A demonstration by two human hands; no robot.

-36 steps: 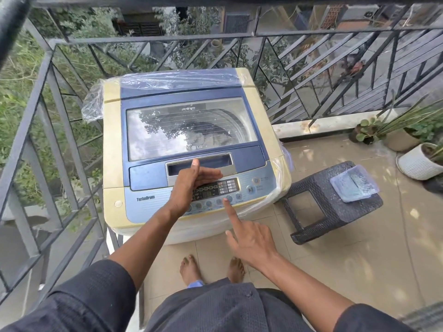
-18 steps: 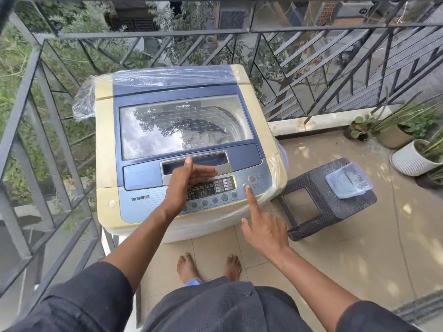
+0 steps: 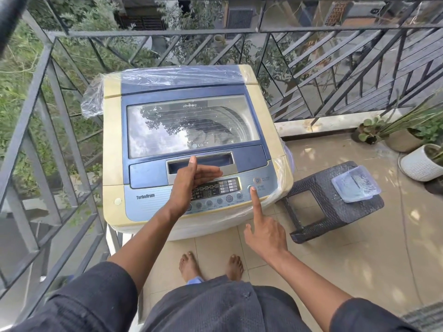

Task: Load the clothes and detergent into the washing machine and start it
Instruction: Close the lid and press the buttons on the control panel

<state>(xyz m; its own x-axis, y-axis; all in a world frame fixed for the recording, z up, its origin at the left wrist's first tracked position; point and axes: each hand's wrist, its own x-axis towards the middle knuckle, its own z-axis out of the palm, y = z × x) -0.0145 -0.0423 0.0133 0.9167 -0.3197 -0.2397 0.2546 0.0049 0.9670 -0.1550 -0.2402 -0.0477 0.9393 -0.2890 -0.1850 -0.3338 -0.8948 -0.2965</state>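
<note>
A cream and blue top-loading washing machine [image 3: 112, 144] stands in front of me with its glass lid [image 3: 191, 125] closed; clothes show dimly through the glass. My left hand [image 3: 191, 183] hovers flat over the control panel [image 3: 215, 190], fingers straight, thumb up by the lid handle. My right hand [image 3: 263, 233] points with a straight index finger. The fingertip touches the round start/pause button [image 3: 251, 188] at the panel's right end, and the other fingers are curled in.
A dark woven stool [image 3: 330, 207] stands to the machine's right with a clear plastic container [image 3: 356, 186] on it. Potted plants [image 3: 417, 161] line the far right. A metal railing [image 3: 48, 130] encloses the balcony at left and behind. My bare feet [image 3: 211, 264] stand on the tiled floor.
My right index finger moved rightward along the panel, from the lower row of buttons to the start/pause button. My left hand stayed over the panel.
</note>
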